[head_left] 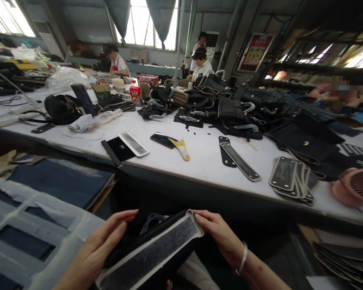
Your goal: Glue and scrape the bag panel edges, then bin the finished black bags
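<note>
Black bag panel with grey-lined strip (153,251), held low between both hands, below the edge of the surface (199,157).

Left hand (98,249) lies with fingers spread along the near-left end; right hand (219,233) pinches the far-right corner, fingers curled on the pale edge. Piece appears mid-handling: strip already set on its panel, panel not yet among the others. Similar finished strips (287,177) lie stacked on the surface at right, one single strip (240,161) further in, well apart from the hands; black bag parts (226,108) heaped beyond.
</note>
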`<move>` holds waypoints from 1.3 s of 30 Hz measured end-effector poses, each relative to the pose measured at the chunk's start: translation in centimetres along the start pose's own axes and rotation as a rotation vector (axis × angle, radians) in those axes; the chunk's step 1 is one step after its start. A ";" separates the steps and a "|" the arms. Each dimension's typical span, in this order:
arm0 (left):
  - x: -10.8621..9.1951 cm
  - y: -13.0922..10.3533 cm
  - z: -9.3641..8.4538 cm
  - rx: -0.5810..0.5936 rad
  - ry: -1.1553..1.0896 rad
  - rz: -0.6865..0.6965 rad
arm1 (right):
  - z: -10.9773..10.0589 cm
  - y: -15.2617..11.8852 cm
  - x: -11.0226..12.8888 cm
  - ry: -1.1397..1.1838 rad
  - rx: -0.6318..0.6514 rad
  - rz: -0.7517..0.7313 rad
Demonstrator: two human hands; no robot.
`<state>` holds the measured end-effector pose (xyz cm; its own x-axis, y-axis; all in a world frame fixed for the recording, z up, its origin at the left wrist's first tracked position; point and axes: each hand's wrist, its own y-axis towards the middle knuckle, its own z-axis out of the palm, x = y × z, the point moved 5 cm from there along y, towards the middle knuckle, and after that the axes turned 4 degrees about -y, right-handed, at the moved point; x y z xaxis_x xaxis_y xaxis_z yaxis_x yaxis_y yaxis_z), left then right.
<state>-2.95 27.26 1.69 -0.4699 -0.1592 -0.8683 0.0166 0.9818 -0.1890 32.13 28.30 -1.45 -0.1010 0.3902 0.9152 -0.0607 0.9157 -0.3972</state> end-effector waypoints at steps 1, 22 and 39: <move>-2.3 1.2 1.9 0.122 0.019 0.061 | 0.5 0.4 -0.1 0.014 0.064 -0.001; -12.3 6.0 16.9 0.842 0.126 0.614 | 1.8 1.2 -2.0 -0.029 0.007 -0.158; -11.1 3.8 16.2 0.571 0.763 1.130 | 7.2 3.1 -9.5 0.240 -0.108 0.040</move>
<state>16.58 31.09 3.20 -0.3085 0.9141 -0.2631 0.9337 0.3439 0.1001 25.75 26.74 -11.81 0.1380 0.4256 0.8943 0.0464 0.8992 -0.4351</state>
